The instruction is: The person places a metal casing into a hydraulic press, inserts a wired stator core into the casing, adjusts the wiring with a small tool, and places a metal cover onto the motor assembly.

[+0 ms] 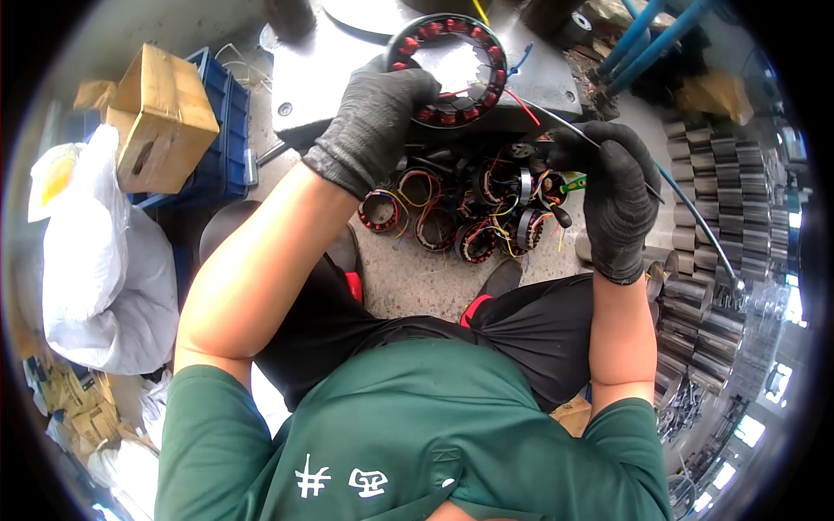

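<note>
My left hand (372, 117), in a black glove, is closed around the near left side of a stator ring (496, 62) with red copper windings. The ring is tilted, its open middle facing me, above the edge of a metal worktop. Red, blue and yellow leads stick out from it. My right hand (618, 195), also in a black glove, is to the right of the ring, fingers closed on a thin grey rod or wire (556, 116). The rod's far end reaches toward the ring's right side; whether it touches a lead I cannot tell.
Several wound stators (434, 230) with loose leads lie on the floor beneath the metal worktop (317, 82). Stacked metal cylinders (730, 187) and a teal hose (695, 213) are at right. A cardboard box (178, 113), a blue crate (228, 130) and a white sack (95, 269) stand left.
</note>
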`<state>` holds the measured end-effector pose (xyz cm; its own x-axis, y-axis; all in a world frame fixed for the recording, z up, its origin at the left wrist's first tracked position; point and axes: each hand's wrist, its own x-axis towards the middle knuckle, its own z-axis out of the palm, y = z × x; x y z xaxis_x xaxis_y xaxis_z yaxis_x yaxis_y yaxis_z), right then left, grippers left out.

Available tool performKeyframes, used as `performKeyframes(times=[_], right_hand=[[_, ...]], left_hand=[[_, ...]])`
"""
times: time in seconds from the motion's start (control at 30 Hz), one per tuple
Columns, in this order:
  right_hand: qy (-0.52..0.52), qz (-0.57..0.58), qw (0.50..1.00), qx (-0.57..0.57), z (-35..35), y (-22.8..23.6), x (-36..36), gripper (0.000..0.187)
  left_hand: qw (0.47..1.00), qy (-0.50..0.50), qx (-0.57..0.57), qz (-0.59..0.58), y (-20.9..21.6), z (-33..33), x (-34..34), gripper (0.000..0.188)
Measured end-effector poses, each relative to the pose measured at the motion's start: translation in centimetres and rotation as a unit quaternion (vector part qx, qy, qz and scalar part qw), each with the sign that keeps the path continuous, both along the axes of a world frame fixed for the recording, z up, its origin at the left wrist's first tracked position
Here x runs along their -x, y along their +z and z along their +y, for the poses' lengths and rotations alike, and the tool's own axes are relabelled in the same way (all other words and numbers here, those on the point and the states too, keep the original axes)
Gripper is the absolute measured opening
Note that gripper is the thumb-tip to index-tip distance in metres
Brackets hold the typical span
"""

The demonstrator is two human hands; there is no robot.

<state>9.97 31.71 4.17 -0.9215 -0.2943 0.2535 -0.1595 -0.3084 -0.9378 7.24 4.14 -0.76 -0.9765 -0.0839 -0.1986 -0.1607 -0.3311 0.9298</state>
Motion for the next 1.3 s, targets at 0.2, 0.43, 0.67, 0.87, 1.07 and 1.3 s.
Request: performKeyframes(times=[0.2, 0.43, 0.67, 0.87, 1.07, 1.3], right_hand=[[-0.037, -0.023, 0.999, -0.032, -0.5, 0.0, -0.6, 0.024], [-0.049, -0.026, 0.998, -0.025, -0.5, 0.1, -0.6, 0.021], [-0.042, -0.027, 0.998, -0.028, -0.8, -0.2, -0.4, 0.021], [-0.043, -0.027, 0.997, -0.055, -1.0, -0.3, -0.4, 0.019], [-0.027, -0.024, 0.999, -0.021, -2.1, -0.9, -1.0, 0.018], [-0.092, 0.138, 0.966, -0.199, -3.0, -3.6, -1.0, 0.019]], left_hand=[[0.986, -0.023, -0.166, -0.007, 0.5, 0.4, -0.4, 0.028], [0.987, -0.053, -0.152, 0.004, 1.3, 0.6, -0.8, 0.019], [0.997, -0.065, 0.004, 0.048, 0.8, 0.5, -1.1, 0.021], [0.997, -0.051, -0.052, 0.034, 1.9, 1.2, -1.8, 0.018], [0.999, -0.051, -0.006, 0.003, 2.8, 1.2, -2.2, 0.019], [0.986, -0.003, 0.153, 0.071, 1.9, 1.6, -1.8, 0.022]])
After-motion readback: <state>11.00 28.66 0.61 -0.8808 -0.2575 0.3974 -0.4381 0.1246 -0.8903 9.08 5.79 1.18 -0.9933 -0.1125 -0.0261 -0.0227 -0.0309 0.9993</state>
